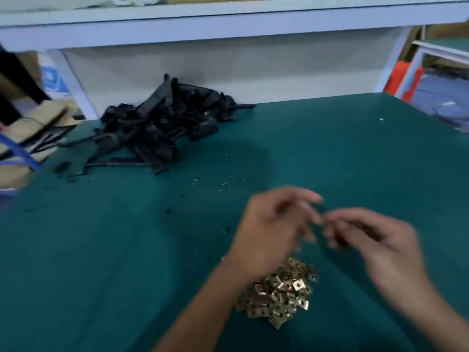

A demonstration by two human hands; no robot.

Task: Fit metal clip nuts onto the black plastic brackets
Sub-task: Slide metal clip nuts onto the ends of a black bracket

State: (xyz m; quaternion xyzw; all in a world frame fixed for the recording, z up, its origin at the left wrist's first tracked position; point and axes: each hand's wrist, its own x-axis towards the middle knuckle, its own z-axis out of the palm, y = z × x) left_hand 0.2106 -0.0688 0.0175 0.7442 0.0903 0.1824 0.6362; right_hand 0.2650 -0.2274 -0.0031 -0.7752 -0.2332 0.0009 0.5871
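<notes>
Far left, off the tabletop point(355, 148) edge: cardboard and a blue frame, blurred. Heap of black plastic brackets point(162, 128) at the back left of the green tabletop, long pieces lying every way, so no single long axis to call. A few white flecks on the green between the heap and the hands.

Left hand point(271, 229) hovers near centre, over the pile of brass-coloured clip nuts point(279, 293), which lies just under and behind its wrist, toward the person. Its fingers point(304, 199) are loosely curled, tips toward the right hand; motion blur, cannot tell if they pinch a nut.

Right hand point(380, 240) is just beside it, fingertips nearly meeting the left's. Fingers bent inward; whether they hold anything is also lost in blur.

Judgement: neither hand has a bracket. The heap lies well apart, up and to the left of both hands, so the left hand is nearer for the reach. Nuts are close to both.
</notes>
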